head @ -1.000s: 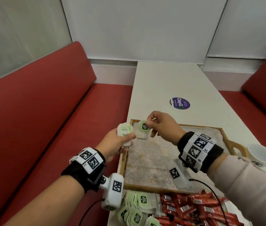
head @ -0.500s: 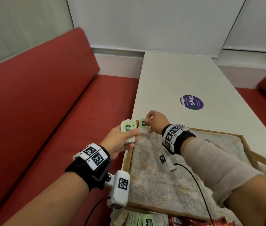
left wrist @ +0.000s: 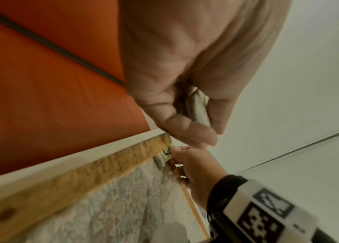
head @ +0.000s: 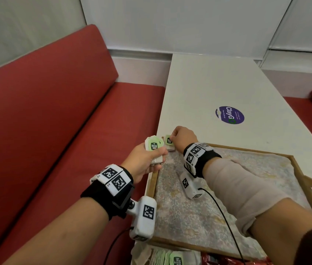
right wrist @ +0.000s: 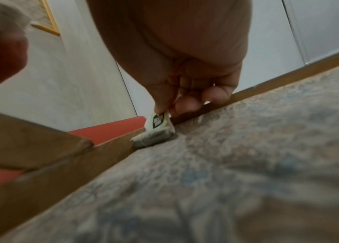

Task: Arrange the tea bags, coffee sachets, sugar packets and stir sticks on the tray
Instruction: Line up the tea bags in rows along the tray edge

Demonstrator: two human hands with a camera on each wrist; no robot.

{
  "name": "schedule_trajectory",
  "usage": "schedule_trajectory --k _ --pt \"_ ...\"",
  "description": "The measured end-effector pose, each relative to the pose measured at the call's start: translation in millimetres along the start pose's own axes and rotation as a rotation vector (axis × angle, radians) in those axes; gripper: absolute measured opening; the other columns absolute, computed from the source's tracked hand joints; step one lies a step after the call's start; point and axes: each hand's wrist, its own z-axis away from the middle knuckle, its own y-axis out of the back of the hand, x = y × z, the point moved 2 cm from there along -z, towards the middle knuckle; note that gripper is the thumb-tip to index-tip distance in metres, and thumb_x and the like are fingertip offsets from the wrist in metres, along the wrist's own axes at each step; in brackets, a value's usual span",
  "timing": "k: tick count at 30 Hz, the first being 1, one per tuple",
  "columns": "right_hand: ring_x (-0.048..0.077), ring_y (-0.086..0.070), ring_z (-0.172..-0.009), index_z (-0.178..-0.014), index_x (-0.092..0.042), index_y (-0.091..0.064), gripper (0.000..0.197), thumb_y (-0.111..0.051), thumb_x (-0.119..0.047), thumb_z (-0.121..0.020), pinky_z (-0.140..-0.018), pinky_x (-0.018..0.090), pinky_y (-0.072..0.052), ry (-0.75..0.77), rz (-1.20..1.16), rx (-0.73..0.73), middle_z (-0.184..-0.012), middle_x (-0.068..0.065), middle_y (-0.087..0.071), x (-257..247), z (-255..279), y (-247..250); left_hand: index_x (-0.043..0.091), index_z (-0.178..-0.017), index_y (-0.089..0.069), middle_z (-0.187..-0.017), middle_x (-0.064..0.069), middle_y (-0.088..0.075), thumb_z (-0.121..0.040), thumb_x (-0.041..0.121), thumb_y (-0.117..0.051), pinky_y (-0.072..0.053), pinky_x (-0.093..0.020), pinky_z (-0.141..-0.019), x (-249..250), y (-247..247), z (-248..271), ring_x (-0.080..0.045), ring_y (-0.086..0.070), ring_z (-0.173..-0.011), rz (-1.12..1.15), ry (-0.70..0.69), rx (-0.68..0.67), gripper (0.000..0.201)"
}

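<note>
Tea bag [right wrist: 158, 129]: pinched by its tag in the right hand [head: 183, 137], its pouch set down in the tray's [head: 154, 180] far-left corner. Left hand [head: 145, 160]: clamped on a small stack of tea bags [head: 154, 148], count unclear, just beside the tray.

Risk: the tag may be dragged on release, so the pouch could tip against the rim.

Change: the right hand has been lowered into the corner; a second ago the bag was held above it.
</note>
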Motion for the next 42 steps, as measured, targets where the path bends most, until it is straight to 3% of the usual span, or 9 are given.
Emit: schedule_trajectory --k 9,13,17,22,25,28,33,37,42 --pt "0.027 -0.059 -0.099 -0.109 -0.014 -0.055 0.027 -0.058 -0.032 -0.09 -0.074 0.029 -0.04 0.02 0.08 0.001 -0.108 0.007 -0.062 3.5 0.6 6.6 0.005 -0.1 -0.059 -0.065 0.002 -0.062 -0.091 0.017 -0.061 -0.048 -0.012 -0.043 5.8 -1.3 3.1 -0.002 -0.059 -0.049 0.076 0.014 -0.029 0.015" --pt "0.022 -0.06 -0.094 -0.095 -0.02 -0.056 0.018 -0.061 -0.037 -0.088 -0.075 0.029 -0.042 0.09 -0.044 0.028 -0.098 0.002 -0.064 5.9 8.6 21.3 0.003 -0.099 -0.06 -0.077 -0.004 -0.063 -0.092 0.016 -0.059 -0.052 -0.014 -0.047 9.7 -0.3 5.5 -0.004 -0.062 -0.058 0.137 0.053 -0.065 0.014" --pt "0.014 -0.058 -0.082 -0.086 -0.02 -0.059 0.013 -0.061 -0.033 -0.089 -0.073 0.027 -0.043 0.213 -0.16 0.013 -0.085 -0.005 -0.061 0.3 25.9 39.3 -0.004 -0.105 -0.055 -0.09 -0.013 -0.063 -0.094 0.005 -0.039 -0.057 -0.02 -0.054 12.8 -1.1 9.7 -0.017 -0.062 -0.08 0.254 0.119 -0.126 0.022" --pt "0.011 -0.054 -0.059 -0.085 -0.015 -0.06 0.014 -0.059 -0.028 -0.092 -0.06 0.024 -0.046 0.301 -0.367 -0.134 -0.077 0.0 -0.066 -13.8 58.9 56.8 0.003 -0.104 -0.053 -0.104 -0.016 -0.062 -0.095 -0.009 -0.036 -0.058 -0.027 -0.068 13.0 -8.1 15.8 -0.022 -0.063 -0.097 0.227 0.046 -0.161 0.023" --pt "0.008 -0.051 -0.052 -0.086 -0.017 -0.061 0.012 -0.059 -0.026 -0.093 -0.046 0.013 -0.039 0.309 -0.422 -0.247 -0.078 0.002 -0.065 -19.4 72.5 61.7 0.006 -0.109 -0.052 -0.106 -0.015 -0.062 -0.095 -0.009 -0.039 -0.058 -0.027 -0.068 12.0 -12.1 18.4 -0.021 -0.063 -0.097 0.178 0.009 -0.187 0.024" --pt "0.006 -0.05 -0.05 -0.089 -0.015 -0.064 0.007 -0.063 -0.021 -0.091 -0.045 0.013 -0.038 0.312 -0.408 -0.305 -0.068 -0.005 -0.061 -22.1 78.3 61.7 0.007 -0.119 -0.049 -0.108 -0.014 -0.063 -0.094 -0.01 -0.043 -0.06 -0.027 -0.066 11.6 -13.5 19.2 -0.022 -0.063 -0.096 0.125 -0.03 -0.202 0.031" --pt "-0.003 -0.049 -0.041 -0.082 -0.007 -0.062 0.006 -0.066 -0.008 -0.087 -0.041 0.01 -0.037 0.315 -0.458 -0.276 -0.063 -0.001 -0.058 -22.4 79.8 62.0 0.012 -0.113 -0.052 -0.102 -0.01 -0.065 -0.092 -0.005 -0.05 -0.06 -0.027 -0.063 9.8 -13.5 18.0 -0.021 -0.065 -0.092 0.095 -0.068 -0.185 0.027" --pt "0.009 -0.058 -0.05 -0.079 -0.015 -0.056 0.014 -0.06 -0.014 -0.092 -0.048 0.02 -0.04 0.266 -0.506 -0.236 -0.069 0.0 -0.064 -17.0 70.9 62.8 0.016 -0.112 -0.052 -0.1 -0.006 -0.067 -0.099 0.015 -0.044 -0.058 -0.034 -0.072 8.1 -11.5 12.2 -0.018 -0.066 -0.089 0.119 -0.085 -0.096 0.015" --pt "0.016 -0.06 -0.049 -0.079 -0.016 -0.051 0.016 -0.056 -0.016 -0.094 -0.045 0.021 -0.038 0.16 -0.515 -0.088 -0.074 0.001 -0.066 -1.9 47.1 63.6 0.011 -0.115 -0.048 -0.093 -0.002 -0.062 -0.102 0.015 -0.039 -0.053 -0.032 -0.071 6.2 -3.2 0.2 -0.015 -0.065 -0.084 0.147 -0.14 0.083 0.016"
